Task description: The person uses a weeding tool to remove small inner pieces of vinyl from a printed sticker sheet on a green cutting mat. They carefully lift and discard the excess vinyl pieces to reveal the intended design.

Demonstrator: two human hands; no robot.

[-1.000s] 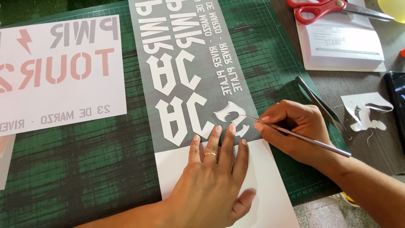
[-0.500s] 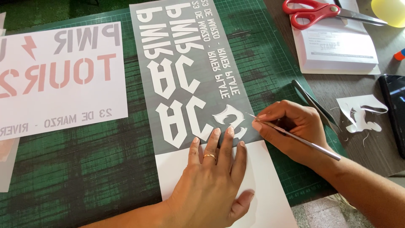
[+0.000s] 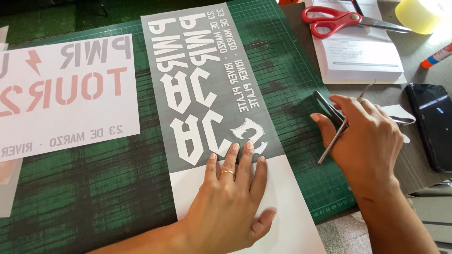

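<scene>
Left hand (image 3: 230, 197) lies flat; right hand (image 3: 365, 141) is curled.

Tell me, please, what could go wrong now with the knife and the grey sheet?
1. The right hand holds a thin craft knife while reaching to the tweezers; its tip might nick a finger or the cutting mat.
2. Only the left hand pins the grey stencil sheet; if it lifts, the sheet may shift.

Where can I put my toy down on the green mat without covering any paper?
Bare green mat shows below the white sheet, left of the left hand. Another strip lies between the grey sheet and the right hand. Crowded near the scissors and black phone.
</scene>
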